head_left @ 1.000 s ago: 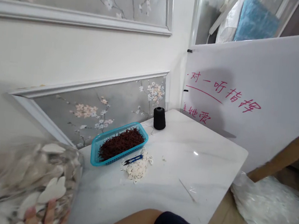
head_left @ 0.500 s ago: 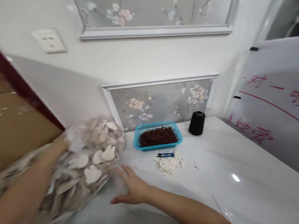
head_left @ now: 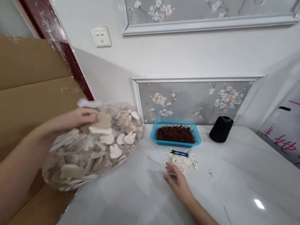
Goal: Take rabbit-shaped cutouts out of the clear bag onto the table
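left hand (head_left: 81, 119) raised at table's left edge, fingers closed on the top of a clear bag of pale cutouts (head_left: 95, 146); bag bulges, long axis slanting down-left, base on the white table (head_left: 135, 204) edge; right hand (head_left: 177, 183) flat on table, fingers loosely spread, holding nothing, near white scrap pile (head_left: 183, 162); red handwriting on board (head_left: 294, 142), unreadable

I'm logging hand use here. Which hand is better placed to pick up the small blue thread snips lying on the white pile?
Probably the right hand: it lies open on the white marble table, just short of the small blue thread snips on the pile of white pieces. The left hand grips the clear plastic bag of pale cut-outs.
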`<state>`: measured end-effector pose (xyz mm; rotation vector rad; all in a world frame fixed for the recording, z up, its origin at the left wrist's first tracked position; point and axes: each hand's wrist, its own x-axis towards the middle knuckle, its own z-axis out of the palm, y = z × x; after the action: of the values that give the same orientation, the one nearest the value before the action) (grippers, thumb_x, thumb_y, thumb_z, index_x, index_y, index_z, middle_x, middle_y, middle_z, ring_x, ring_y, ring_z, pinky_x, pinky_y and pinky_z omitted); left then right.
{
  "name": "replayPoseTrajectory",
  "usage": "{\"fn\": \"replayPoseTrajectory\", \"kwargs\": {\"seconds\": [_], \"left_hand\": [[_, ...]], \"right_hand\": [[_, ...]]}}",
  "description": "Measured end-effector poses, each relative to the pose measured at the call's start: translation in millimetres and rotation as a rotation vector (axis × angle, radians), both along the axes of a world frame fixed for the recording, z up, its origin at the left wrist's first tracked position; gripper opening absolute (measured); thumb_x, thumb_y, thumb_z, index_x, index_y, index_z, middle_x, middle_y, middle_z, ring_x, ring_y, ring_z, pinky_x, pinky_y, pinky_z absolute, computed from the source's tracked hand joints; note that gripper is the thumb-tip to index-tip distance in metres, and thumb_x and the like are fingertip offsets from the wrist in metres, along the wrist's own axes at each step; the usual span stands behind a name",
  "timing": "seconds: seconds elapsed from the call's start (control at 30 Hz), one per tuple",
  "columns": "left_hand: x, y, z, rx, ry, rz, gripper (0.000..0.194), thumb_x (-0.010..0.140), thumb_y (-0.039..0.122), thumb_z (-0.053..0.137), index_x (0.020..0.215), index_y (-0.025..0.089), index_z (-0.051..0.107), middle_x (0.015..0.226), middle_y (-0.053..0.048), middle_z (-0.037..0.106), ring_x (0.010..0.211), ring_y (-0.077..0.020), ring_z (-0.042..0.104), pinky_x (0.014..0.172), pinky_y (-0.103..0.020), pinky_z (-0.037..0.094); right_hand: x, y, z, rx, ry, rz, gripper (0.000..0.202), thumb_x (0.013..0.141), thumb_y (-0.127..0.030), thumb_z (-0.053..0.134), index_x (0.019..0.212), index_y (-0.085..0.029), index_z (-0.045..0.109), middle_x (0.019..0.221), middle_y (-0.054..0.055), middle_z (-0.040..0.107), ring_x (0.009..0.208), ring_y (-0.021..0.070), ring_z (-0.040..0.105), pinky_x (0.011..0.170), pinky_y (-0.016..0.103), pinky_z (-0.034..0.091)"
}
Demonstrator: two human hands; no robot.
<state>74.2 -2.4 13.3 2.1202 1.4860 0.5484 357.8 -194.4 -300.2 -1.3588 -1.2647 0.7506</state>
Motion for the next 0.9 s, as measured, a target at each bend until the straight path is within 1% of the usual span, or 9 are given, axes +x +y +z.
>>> {"fn": "replayPoseTrajectory", "kwargs": {"seconds": [0.13,0.23,0.33,0.43,0.5,0.57,0.73,0.83,0.9], "left_hand": [[60,-43,-90.9,-0.165,0.134,-0.274,0.042,0.073,0.042,0.056,0.108,0.020,0.057,0.079,0.001,0.062,0.059,-0.0078,0.053,0.049,-0.015,0.040],[112,-50,-163.3,-0.126,0.084,-0.304,0.041,0.076,0.042,0.050,0.106,0.016,0.057,0.084,-0.005,0.064,0.064,-0.0123,0.057,0.056,-0.022,0.047],[136,-47,-192.0,0.015,0.025,-0.265,0.051,0.071,0.042,0.058,0.116,0.018,0.052,0.116,-0.009,0.059,0.097,-0.0176,0.058,0.082,-0.028,0.050],[119,-45,-170.9,0.223,-0.066,-0.150,0.039,0.078,0.039,0.047,0.110,0.018,0.054,0.118,-0.006,0.056,0.102,-0.0154,0.053,0.094,-0.028,0.044],[90,-42,-140.5,0.496,-0.165,0.090,0.028,0.080,0.034,0.041,0.095,0.015,0.055,0.103,-0.004,0.058,0.094,-0.0119,0.053,0.091,-0.024,0.044],[58,-32,-106.9,0.596,-0.189,0.272,0.023,0.080,0.024,0.034,0.093,0.012,0.050,0.096,-0.003,0.055,0.091,-0.0102,0.050,0.089,-0.022,0.042],[14,22,-48.8,0.298,0.093,0.318,0.012,0.068,0.007,0.049,0.075,0.009,0.059,0.066,0.002,0.053,0.071,-0.0091,0.048,0.080,-0.022,0.042],[28,47,-36.6,0.233,0.164,0.263,0.004,0.070,0.009,0.060,0.072,0.007,0.059,0.066,0.002,0.053,0.080,-0.0108,0.051,0.090,-0.027,0.042],[47,50,-33.7,0.216,0.131,0.194,0.019,0.080,0.025,0.059,0.084,0.007,0.059,0.080,0.000,0.059,0.087,-0.0116,0.055,0.090,-0.030,0.046]], "right_hand": [[11,0,1.5,0.044,-0.001,-0.049,0.041,0.087,-0.043,0.049,0.121,-0.019,0.052,0.117,0.011,0.058,0.106,0.0221,0.056,0.089,0.038,0.048],[19,-1,0.4,0.058,-0.032,-0.087,0.038,0.088,-0.042,0.049,0.117,-0.018,0.055,0.114,0.011,0.059,0.103,0.0221,0.057,0.086,0.037,0.049],[23,-1,-2.8,0.074,-0.060,-0.104,0.037,0.088,-0.040,0.047,0.116,-0.017,0.056,0.113,0.011,0.059,0.100,0.0215,0.057,0.084,0.036,0.050],[22,0,-2.7,0.073,-0.067,-0.100,0.037,0.089,-0.040,0.046,0.116,-0.017,0.056,0.112,0.011,0.059,0.099,0.0213,0.057,0.084,0.036,0.050],[19,-1,-0.5,0.061,-0.078,-0.076,0.036,0.088,-0.039,0.046,0.116,-0.017,0.056,0.111,0.011,0.059,0.098,0.0214,0.057,0.084,0.036,0.049],[16,-3,2.3,0.046,-0.101,-0.043,0.035,0.088,-0.037,0.047,0.115,-0.017,0.056,0.110,0.011,0.060,0.096,0.0215,0.058,0.084,0.037,0.049],[13,-8,7.7,0.017,-0.165,0.013,0.031,0.088,-0.034,0.048,0.111,-0.016,0.058,0.107,0.011,0.060,0.098,0.0223,0.057,0.088,0.038,0.046],[14,-9,7.9,0.013,-0.173,0.005,0.031,0.089,-0.033,0.047,0.112,-0.017,0.058,0.107,0.010,0.060,0.098,0.0217,0.056,0.086,0.036,0.046],[15,-8,7.3,0.012,-0.188,-0.003,0.030,0.089,-0.032,0.047,0.113,-0.018,0.058,0.109,0.009,0.059,0.099,0.0213,0.055,0.087,0.035,0.046]]}}
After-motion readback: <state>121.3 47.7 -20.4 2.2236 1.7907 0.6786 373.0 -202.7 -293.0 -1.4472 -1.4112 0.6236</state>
